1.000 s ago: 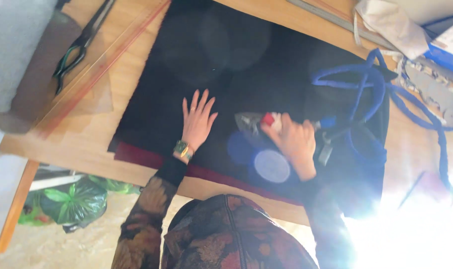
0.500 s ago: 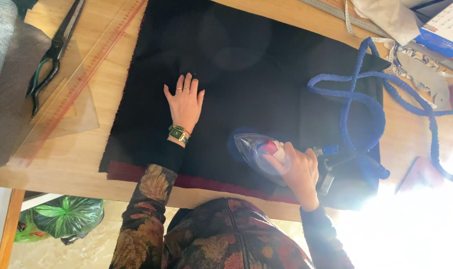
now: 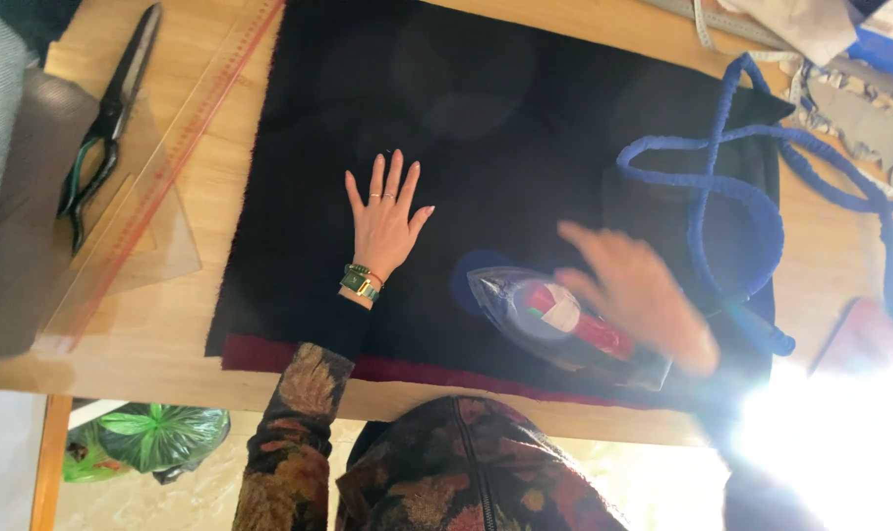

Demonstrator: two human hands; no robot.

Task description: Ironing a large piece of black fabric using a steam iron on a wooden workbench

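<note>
left hand (image 3: 385,224) flat on the black cloth (image 3: 486,128), fingers spread, palm down, pinning it; sits just left of the iron (image 3: 564,324). iron rests on the cloth near its front edge, nose pointing toward the left hand. right hand (image 3: 643,295) is over the iron's back end, motion-blurred, fingers look loosely spread, not wrapped on the handle; can't tell if it touches. blue cord (image 3: 707,187) loops on the cloth just right of the iron. dark red strip (image 3: 299,359) shows under the cloth's front edge, left of the iron. scissors (image 3: 102,128) and clear ruler (image 3: 161,167) well left of the iron, off the cloth, on the wood table (image 3: 220,393).

step, as i read it: pressing the cloth, mid-pass. next move needs a firm grip on the handle, cord kept off the path, left fingers kept out of the iron's way.
</note>
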